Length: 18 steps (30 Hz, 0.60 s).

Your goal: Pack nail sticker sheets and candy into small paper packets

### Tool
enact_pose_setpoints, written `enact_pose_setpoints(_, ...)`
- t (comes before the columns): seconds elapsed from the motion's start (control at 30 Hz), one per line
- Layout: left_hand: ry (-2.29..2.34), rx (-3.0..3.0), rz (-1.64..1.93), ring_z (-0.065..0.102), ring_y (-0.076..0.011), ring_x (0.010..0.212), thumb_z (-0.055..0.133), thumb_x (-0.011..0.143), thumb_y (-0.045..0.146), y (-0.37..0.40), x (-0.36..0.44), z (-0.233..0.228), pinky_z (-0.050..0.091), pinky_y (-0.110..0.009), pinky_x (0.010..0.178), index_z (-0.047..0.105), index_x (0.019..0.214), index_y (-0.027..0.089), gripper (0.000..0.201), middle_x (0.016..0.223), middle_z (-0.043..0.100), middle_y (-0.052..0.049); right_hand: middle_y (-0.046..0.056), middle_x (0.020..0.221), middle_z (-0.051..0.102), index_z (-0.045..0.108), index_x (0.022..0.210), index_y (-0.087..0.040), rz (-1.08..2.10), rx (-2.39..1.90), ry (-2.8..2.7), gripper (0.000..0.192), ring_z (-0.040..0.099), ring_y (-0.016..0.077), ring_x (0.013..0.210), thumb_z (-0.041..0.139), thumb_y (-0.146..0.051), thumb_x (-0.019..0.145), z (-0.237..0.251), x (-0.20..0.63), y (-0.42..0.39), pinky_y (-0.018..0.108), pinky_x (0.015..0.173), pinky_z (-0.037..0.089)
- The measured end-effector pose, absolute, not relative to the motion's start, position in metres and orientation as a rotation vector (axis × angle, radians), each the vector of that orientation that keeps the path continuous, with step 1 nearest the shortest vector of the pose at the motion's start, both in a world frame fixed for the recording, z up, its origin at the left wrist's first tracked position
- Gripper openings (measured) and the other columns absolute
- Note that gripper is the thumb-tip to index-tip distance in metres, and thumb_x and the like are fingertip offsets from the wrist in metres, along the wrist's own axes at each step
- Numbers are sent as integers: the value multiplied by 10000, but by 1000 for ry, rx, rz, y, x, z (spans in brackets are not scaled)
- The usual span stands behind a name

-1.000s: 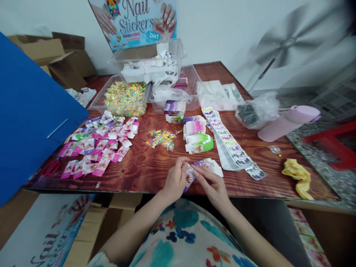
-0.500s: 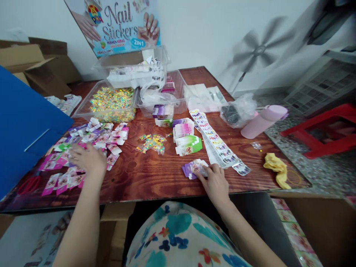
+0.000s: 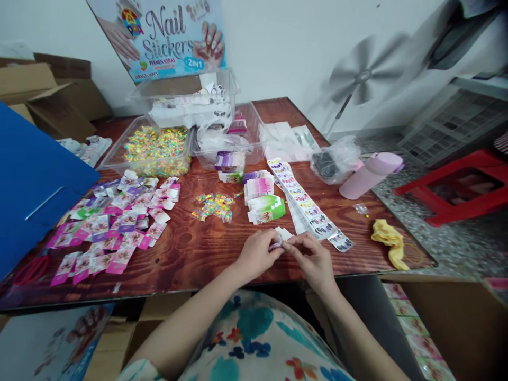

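Observation:
My left hand [image 3: 257, 255] and my right hand [image 3: 313, 257] meet at the front middle of the wooden table [image 3: 206, 254], both pinching one small purple-and-white packet [image 3: 278, 239] between the fingertips. Just behind them stand stacks of flat small boxes, green [image 3: 266, 208] and pink [image 3: 260, 187]. Long nail sticker strips [image 3: 304, 203] lie to the right of the hands. A spread of filled pink and purple packets [image 3: 115, 222] covers the table's left side. A small heap of shiny wrapped candies [image 3: 213, 206] lies in the middle.
Clear tubs stand at the back, one full of shiny candies [image 3: 156, 149]. A blue board [image 3: 32, 180] leans at left. A pink bottle [image 3: 369, 174], a plastic bag [image 3: 333, 161] and a yellow cloth [image 3: 391, 241] lie at right. Red scissors [image 3: 29, 270] rest near the front left edge.
My left hand has come back from the packet spread at left to the front middle. Both hands now hold one packet lifted from the small purple pile.

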<state>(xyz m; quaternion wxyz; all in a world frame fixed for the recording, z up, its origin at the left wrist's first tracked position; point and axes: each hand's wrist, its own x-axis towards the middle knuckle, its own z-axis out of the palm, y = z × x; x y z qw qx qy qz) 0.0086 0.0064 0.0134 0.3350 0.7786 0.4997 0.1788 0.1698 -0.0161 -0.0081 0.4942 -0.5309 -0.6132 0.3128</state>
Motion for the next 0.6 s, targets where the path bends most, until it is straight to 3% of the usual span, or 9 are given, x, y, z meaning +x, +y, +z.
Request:
enact_pose_setpoints(0.13, 951, 1843, 340, 612, -174, 775, 474, 908, 222, 9, 0, 31, 489, -293, 702, 520, 995, 179, 108, 865, 634, -29, 34, 774, 580, 694, 785, -218, 783, -1181, -1533, 148, 570, 174, 712, 669, -354, 836, 12, 167, -22, 295, 620, 469)
enact_pose_setpoints(0.27, 1348, 2090, 379, 594, -255, 979, 486, 846, 110, -1, 3, 31, 470, -398, 849, 502, 1026, 179, 194, 1068, 614, -117, 29, 785, 547, 666, 748, -214, 736, -1176, -1531, 155, 550, 178, 725, 735, -348, 783, 9, 154, -22, 308, 652, 468)
enact_pose_setpoints(0.33, 1552, 2160, 383, 579, -278, 1004, 484, 828, 87, -5, 4, 26, 460, -420, 861, 506, 1008, 170, 199, 1066, 604, -134, 28, 788, 535, 658, 733, -211, 785, -1160, -1500, 167, 550, 177, 728, 719, -352, 798, 6, 146, -21, 304, 643, 466)
enact_pose_setpoints(0.5, 1503, 1926, 570, 612, -224, 845, 585, 806, 191, -3, -1, 10, 474, -331, 736, 563, 909, 180, 107, 954, 631, -73, 33, 797, 551, 707, 807, -222, 830, -1107, -1514, 114, 562, 179, 756, 671, -325, 841, 8, 136, -19, 305, 665, 465)
enact_pose_setpoints(0.6, 1303, 1528, 767, 601, -174, 750, 704, 749, 308, -2, -4, 7, 463, -285, 699, 610, 897, 156, 232, 840, 644, -31, 45, 856, 580, 705, 913, -227, 841, -1146, -1438, 160, 572, 182, 789, 637, -361, 860, 12, 139, -16, 307, 692, 479)
